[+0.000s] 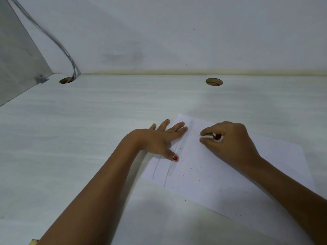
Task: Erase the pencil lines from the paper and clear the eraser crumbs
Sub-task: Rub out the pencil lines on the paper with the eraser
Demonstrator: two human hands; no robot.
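A white sheet of paper [221,174] lies at an angle on the pale desk [79,138]. Three long pencil lines [167,174] run along its left part; the rightmost looks smudged. Dark eraser crumbs [192,168] are scattered over the middle of the sheet. My left hand [162,138] lies flat on the paper's left edge, fingers spread, pressing it down. My right hand [228,140] is closed on a small white eraser [207,137], its tip resting on the paper just right of the lines.
Two round cable holes [66,80] [214,81] sit near the desk's back edge; grey cables [53,38] drop into the left one. A white wall [177,32] stands behind, and a grey side panel [16,59] closes the left.
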